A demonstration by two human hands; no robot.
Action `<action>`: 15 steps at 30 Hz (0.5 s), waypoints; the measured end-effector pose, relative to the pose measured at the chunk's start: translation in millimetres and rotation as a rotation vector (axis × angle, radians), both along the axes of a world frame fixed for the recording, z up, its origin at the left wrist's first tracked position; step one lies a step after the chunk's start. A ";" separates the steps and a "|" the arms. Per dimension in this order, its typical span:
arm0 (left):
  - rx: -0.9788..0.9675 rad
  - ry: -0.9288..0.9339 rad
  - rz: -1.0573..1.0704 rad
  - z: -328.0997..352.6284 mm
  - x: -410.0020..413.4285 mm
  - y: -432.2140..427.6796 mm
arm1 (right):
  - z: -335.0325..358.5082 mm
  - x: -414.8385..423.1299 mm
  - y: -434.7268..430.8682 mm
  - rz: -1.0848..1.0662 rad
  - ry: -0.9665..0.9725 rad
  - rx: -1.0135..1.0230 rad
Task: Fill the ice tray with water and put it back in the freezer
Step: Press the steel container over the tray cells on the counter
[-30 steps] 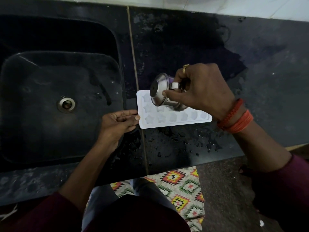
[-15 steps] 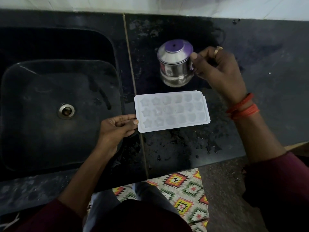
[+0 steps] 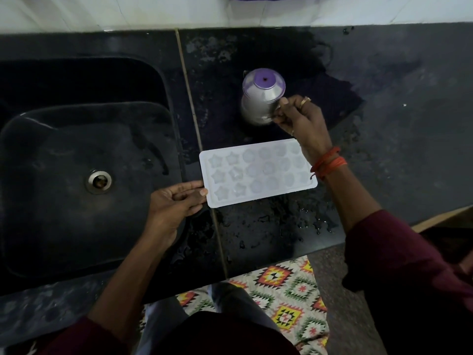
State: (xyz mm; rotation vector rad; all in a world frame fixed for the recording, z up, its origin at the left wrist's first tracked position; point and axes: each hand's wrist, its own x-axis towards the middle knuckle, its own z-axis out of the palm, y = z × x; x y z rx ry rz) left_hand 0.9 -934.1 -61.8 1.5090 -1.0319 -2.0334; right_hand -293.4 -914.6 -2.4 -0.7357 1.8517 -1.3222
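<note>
Steel jug [image 3: 258, 98], handle gripped by right hand [image 3: 304, 124], sits on bench [image 3: 396, 149]; best let go & help left hand [image 3: 171, 203], pinching tray [image 3: 258, 172] edge, lift it level.

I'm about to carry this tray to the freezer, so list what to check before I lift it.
1. Jug upright on the counter: ok.
2. Right hand free of the jug: not ok, it grips the handle.
3. Left hand holding the tray: ok, it pinches the left edge.
4. Tray lying flat: ok.
5. Every cell full: cannot tell.
6. Counter dry in front of the tray: not ok, drops lie there.
</note>
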 end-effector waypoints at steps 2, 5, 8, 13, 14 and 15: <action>0.004 0.000 0.004 -0.3 0.0 -0.1 | -3.4 0.1 0.7 -0.008 -0.015 -0.007; 0.007 -0.001 0.010 -1.2 -0.1 -0.9 | -7.2 0.2 1.0 -0.029 -0.025 -0.028; -0.002 -0.008 0.002 -2.7 -0.4 -1.1 | -11.6 0.8 1.6 -0.045 -0.019 -0.043; -0.001 -0.017 0.006 -4.5 -0.6 -1.2 | -18.1 0.4 6.7 -0.065 0.005 -0.052; -0.001 -0.018 0.006 -4.9 -0.7 -1.3 | -19.2 0.0 7.9 -0.065 0.012 -0.053; 0.001 -0.018 0.005 -5.1 -0.8 -1.3 | -20.3 -0.2 9.1 -0.066 0.019 -0.053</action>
